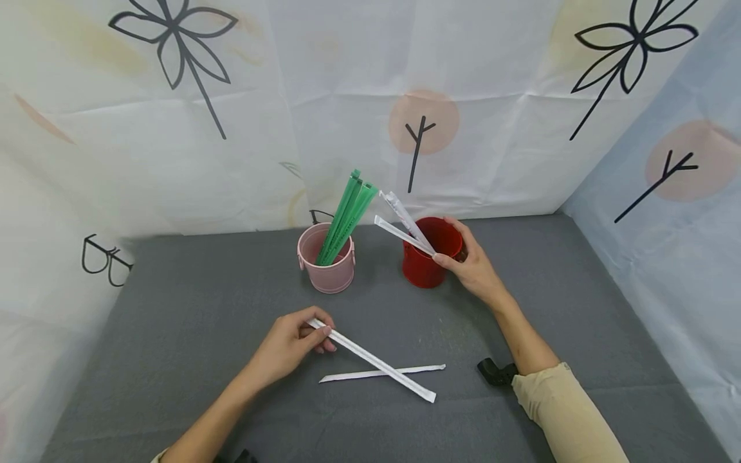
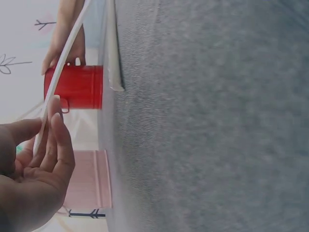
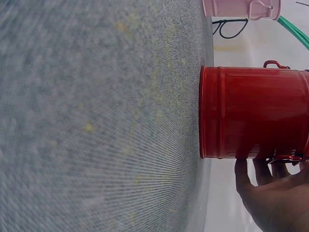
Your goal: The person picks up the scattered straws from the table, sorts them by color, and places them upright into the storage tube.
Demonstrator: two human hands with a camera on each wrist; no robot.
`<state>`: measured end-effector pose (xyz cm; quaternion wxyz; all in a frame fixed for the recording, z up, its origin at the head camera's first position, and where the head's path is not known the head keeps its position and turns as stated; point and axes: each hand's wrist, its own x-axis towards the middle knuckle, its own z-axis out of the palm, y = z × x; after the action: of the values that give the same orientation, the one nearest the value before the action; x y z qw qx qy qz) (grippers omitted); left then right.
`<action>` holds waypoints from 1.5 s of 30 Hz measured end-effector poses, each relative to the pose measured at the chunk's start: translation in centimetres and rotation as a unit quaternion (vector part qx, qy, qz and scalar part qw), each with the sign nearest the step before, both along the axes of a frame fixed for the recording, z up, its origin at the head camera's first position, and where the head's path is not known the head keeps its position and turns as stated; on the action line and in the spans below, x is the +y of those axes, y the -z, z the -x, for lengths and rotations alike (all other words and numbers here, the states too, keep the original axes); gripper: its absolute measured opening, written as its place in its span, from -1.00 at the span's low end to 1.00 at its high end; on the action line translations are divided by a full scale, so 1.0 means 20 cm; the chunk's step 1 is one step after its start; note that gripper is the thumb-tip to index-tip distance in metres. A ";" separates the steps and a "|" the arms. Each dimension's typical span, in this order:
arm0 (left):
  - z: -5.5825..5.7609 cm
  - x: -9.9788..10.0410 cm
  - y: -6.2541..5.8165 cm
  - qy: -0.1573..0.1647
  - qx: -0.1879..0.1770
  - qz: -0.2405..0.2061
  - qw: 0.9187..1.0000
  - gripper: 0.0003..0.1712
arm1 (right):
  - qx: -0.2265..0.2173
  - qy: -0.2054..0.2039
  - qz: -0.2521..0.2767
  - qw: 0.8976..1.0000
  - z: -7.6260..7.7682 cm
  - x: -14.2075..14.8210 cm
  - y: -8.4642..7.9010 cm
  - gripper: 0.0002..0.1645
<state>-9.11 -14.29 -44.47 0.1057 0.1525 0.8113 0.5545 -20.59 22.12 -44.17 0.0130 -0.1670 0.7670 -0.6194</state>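
My left hand [image 1: 301, 334] pinches a white paper-wrapped straw [image 1: 376, 361] near one end, between thumb and fingers. The straw slants down to the right, crossing over a second white wrapped straw [image 1: 347, 376] that lies on the table. At the back, my right hand [image 1: 477, 267] holds the right side of a small red bucket [image 1: 419, 270], thumb at the near rim and fingers around the far side. White wrapped straws [image 1: 399, 209] lean out of this bucket toward the left. In the right wrist view, the fingertips [image 3: 243, 169] meet the bucket's side by its handle lug.
Left of the red bucket stands a pink bucket [image 1: 331, 280] with several green straws [image 1: 347, 218] in it. A grey cloth [image 1: 202, 308] covers the table, and a patterned white curtain [image 1: 324, 128] rises behind it. A black strap piece [image 1: 496, 373] sits by the right forearm.
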 end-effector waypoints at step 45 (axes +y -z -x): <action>0.42 0.11 -0.31 -0.160 0.225 -0.071 0.958 -0.89 | -0.015 0.005 0.001 1.000 0.00 0.00 0.00 -0.08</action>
<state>-17.55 -12.00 -38.28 -0.1809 0.1494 0.7861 0.5718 -20.63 22.06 -44.24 0.0210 -0.1538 0.7671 -0.6225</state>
